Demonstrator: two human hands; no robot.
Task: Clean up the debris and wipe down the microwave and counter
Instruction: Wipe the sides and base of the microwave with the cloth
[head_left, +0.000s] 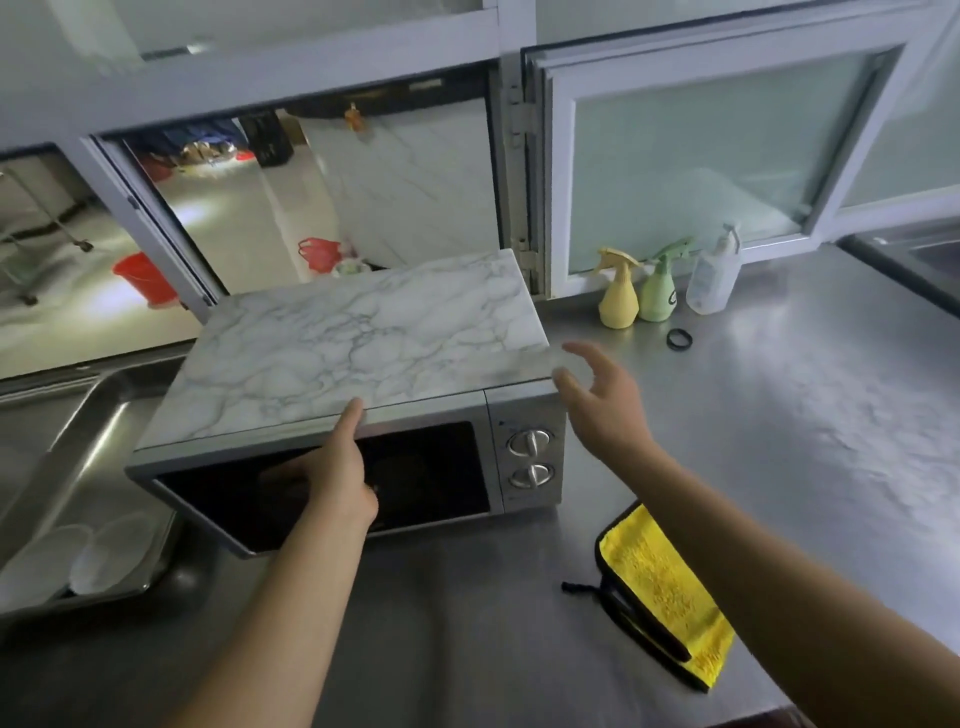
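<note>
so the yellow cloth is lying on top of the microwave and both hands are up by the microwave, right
Not quite. In the head view the yellow cloth lies on the steel counter, in front of and to the right of the microwave, not on top of it. The rest holds: the left hand and right hand are both up by the microwave.

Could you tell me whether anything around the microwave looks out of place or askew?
The microwave sits skewed on the steel counter, its left end overhanging the sink. A small black ring lies loose near the spray bottles.
</note>
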